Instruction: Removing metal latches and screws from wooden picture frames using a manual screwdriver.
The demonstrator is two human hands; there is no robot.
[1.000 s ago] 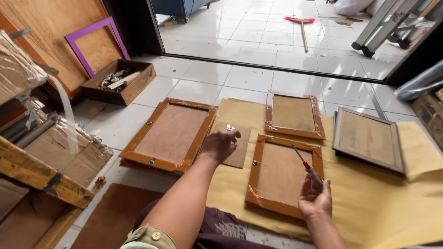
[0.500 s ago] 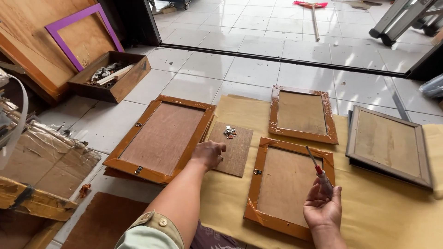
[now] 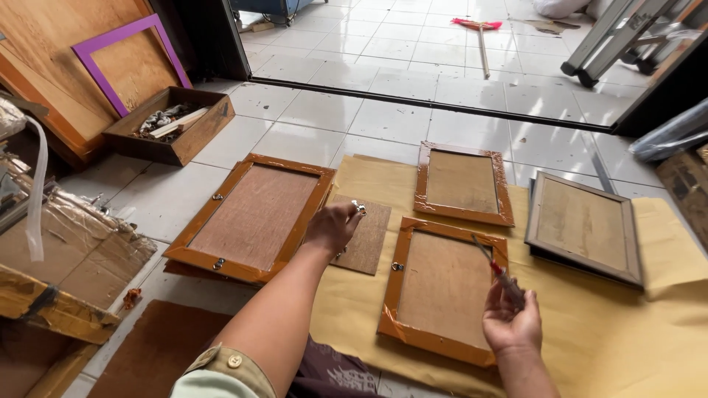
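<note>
Screwdriver [image 3: 495, 270] slants up-left, gripped by right hand [image 3: 509, 324] fingers; left hand [image 3: 333, 227] pinches small metal hardware [image 3: 359, 207].

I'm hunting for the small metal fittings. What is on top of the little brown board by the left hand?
A few small silver fittings lie on the brown board. The left hand covers its left edge, hiding anything there.

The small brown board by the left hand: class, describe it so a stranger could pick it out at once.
Start at the yellow paper spread on the tiled floor. Near its left edge, between the big orange frame and the frame nearest the person, lies the small board, under the left hand. Unlike its neighbours, it is flat, bare and unframed, with small metal bits on it.
</note>
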